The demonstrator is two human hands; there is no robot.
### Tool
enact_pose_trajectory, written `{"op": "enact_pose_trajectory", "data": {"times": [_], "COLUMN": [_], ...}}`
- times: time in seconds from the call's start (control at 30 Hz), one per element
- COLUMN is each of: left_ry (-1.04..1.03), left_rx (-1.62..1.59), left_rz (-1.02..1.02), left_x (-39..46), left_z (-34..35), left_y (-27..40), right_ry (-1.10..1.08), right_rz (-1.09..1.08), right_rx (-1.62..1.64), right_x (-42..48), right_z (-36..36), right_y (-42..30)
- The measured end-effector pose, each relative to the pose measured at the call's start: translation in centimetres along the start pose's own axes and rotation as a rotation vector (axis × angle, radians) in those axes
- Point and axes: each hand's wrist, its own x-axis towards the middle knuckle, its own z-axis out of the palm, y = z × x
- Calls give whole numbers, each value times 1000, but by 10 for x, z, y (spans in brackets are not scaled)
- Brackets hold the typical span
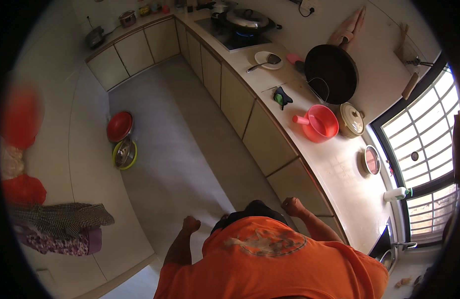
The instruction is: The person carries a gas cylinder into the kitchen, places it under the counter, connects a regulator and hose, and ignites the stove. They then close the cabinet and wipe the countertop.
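My left hand (pixel 191 224) hangs over the floor at the left of my orange shirt, its fingers curled in with nothing visible in them. On the other side, my right hand (pixel 292 206) is closed in a loose fist beside the lower cabinet doors (pixel 301 185), below the counter's edge, and no object shows in it. Along the counter stand a red plastic dipper (pixel 320 123), a lidded beige pot (pixel 351 119) and a round metal container (pixel 371 160). A dark and green cloth-like item (pixel 282 98) lies near the counter's edge.
A lidded wok (pixel 248 20) sits over a blue flame on the cooktop (pixel 230 37). A ladle rests on a white plate (pixel 273 67). A large black pan (pixel 331 74) leans on the wall. Basins (pixel 120 126) stand on the floor at left; cloths (pixel 65 224) hang nearby.
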Motion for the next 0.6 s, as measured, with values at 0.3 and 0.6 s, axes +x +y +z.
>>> {"op": "enact_pose_trajectory", "data": {"times": [0.3,0.6], "left_ry": [-95,219], "left_rx": [42,103], "left_rz": [94,348], "left_x": [121,259], "left_z": [-97,-266], "left_y": [17,53], "right_ry": [-182,-234], "right_rz": [116,342], "right_rx": [68,298], "right_x": [124,295], "right_z": [-35,-34], "right_y": [-1,5]}}
